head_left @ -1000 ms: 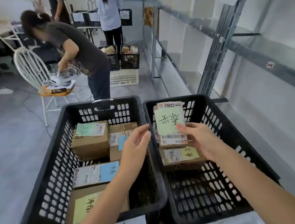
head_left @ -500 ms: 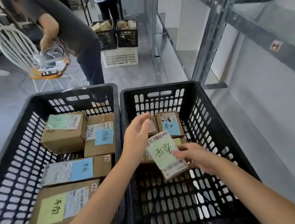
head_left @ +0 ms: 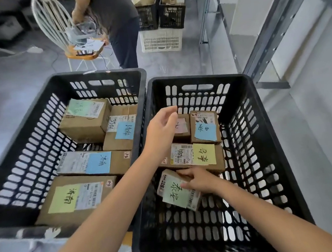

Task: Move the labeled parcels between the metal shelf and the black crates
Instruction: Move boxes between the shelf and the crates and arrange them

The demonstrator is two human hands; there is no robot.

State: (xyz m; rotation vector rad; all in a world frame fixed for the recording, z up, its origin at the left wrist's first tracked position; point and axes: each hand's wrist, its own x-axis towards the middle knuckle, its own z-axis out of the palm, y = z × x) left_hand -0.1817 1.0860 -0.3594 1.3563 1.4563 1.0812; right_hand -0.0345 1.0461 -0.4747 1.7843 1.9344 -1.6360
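Grey floor (head_left: pixel 20 76) — 2 black crates (head_left: pixel 197 78) of parcels (head_left: pixel 84 120) beside metal shelf (head_left: pixel 270 31)

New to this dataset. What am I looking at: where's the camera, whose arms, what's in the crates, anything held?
No robot here: a person works bare-handed, and the one picture comes from a wide-angle camera on their head, looking forward and down. The left crate holds four labelled cardboard parcels. The right crate holds three at its far end, with a pink note, a blue note and a yellow note. The right hand grips a fourth, the small green-note parcel, tilted low in that crate; whether it touches the bottom I cannot tell. The left hand hovers open above, holding nothing. The metal shelf stands on the right; behind, another person bends at a white chair.
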